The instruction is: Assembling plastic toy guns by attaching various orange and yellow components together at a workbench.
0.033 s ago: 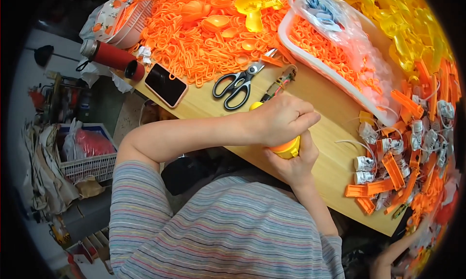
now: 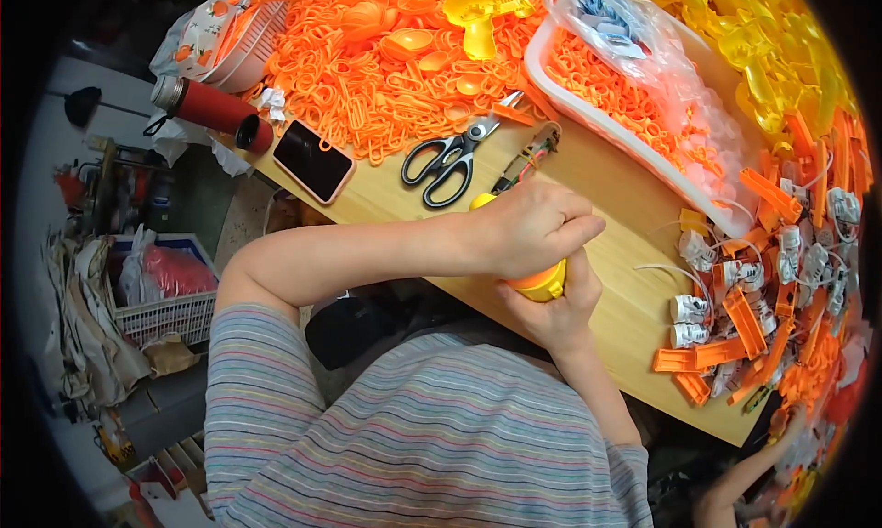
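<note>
A yellow-and-orange plastic piece (image 2: 544,283) is held over the table's near edge, mostly covered by my hands. My left hand (image 2: 540,229) is closed in a fist across its upper part; one yellow end pokes out beside the wrist. My right hand (image 2: 562,318) wraps round the lower end from below, thumb and fingers on either side. Just beyond my left hand lies a small circuit part with coloured wires (image 2: 527,162). Black-handled scissors (image 2: 450,165) rest to its left, blades slightly apart and pointing away.
A phone (image 2: 314,160) and a red flask (image 2: 211,108) lie at left. Heaped orange clips and spoon-like pieces (image 2: 367,87) cover the far side, with a yellow toy-gun shell (image 2: 481,18). A white bin (image 2: 634,160) stands right of them; wired white-and-orange parts (image 2: 735,298) crowd the right. Another person's arm (image 2: 749,473) shows lower right.
</note>
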`<state>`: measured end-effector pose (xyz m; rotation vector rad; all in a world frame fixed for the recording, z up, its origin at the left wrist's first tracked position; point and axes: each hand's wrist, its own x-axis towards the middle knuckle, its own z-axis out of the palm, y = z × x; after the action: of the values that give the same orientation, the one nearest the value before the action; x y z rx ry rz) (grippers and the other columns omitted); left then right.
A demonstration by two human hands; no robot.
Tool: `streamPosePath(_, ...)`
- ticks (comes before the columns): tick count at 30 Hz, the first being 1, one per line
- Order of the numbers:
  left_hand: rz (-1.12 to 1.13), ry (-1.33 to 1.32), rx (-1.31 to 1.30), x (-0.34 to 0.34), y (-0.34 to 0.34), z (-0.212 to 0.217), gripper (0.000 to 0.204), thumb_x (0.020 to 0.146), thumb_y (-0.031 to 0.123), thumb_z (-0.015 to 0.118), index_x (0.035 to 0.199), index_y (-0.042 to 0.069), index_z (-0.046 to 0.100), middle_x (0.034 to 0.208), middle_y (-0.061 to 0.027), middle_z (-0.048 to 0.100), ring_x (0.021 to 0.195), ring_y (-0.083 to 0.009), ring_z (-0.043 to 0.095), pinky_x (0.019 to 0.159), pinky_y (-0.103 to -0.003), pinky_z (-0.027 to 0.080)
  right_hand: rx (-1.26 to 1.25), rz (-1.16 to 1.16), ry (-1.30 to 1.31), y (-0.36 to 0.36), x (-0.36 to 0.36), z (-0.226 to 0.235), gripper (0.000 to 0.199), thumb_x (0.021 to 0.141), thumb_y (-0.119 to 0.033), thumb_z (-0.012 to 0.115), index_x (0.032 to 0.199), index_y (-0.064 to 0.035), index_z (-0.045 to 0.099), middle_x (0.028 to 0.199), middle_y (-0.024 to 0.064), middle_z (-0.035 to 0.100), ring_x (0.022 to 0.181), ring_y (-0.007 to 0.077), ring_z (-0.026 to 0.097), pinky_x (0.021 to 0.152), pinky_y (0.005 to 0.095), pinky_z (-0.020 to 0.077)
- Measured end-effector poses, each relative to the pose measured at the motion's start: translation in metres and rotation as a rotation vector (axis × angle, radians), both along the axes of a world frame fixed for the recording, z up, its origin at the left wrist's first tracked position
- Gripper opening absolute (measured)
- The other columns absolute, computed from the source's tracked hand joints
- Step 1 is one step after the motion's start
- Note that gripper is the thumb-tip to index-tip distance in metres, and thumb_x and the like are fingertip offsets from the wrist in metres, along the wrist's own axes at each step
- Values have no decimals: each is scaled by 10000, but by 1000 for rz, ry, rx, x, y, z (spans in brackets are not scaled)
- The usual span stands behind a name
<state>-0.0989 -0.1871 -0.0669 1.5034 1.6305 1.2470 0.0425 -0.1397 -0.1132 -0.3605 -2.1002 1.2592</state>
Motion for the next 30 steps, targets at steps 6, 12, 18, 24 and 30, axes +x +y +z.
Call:
streamPosePath(6, 43, 158, 146, 8, -12, 3, 287, 915, 148, 579, 695, -20, 504, 656, -164, 464, 604, -340, 488, 554, -407, 393, 158, 9, 53, -4, 3, 0, 585, 619, -199, 885, 1069, 15, 578, 854, 146, 641, 753, 326, 671, 622, 386, 534)
streamPosePath(12, 83, 137, 171, 12, -16, 2, 334, 920, 180, 596, 670, -6, 478, 648, -159, 456, 586, -327, 481, 534, -404, 378, 191, 9, 90, -8, 3, 3, 591, 597, -151, 881, 1080, 24, 589, 881, 161, 653, 756, 341, 669, 631, 391, 533)
streamPosePath(18, 124, 169, 150, 6, -16, 0, 309, 912, 205, 628, 705, -7, 540, 674, -146, 522, 605, -280, 539, 541, -367, 415, 172, -39, 16, -9, -2, -2, 600, 631, -157, 873, 1118, 7, 564, 887, 152, 658, 757, 321, 671, 645, 377, 539)
streamPosePath(24, 618, 360, 325, -79, -11, -20, 114, 855, 94, 684, 934, 11, 689, 849, -102, 661, 731, -199, 648, 639, -295, 522, 58, -38, 21, -8, 1, -9, 596, 687, -52, 832, 1184, -1, 507, 913, 106, 690, 821, 201, 685, 769, 321, 540)
streamPosePath(30, 833, 685, -61, -177, -35, -61, 162, 847, 143, 686, 972, 45, 717, 982, -128, 668, 852, -298, 661, 755, -370, 534, 53, -49, 25, -10, 2, -3, 619, 684, -31, 834, 1200, -10, 493, 938, 116, 691, 839, 202, 686, 780, 326, 543)
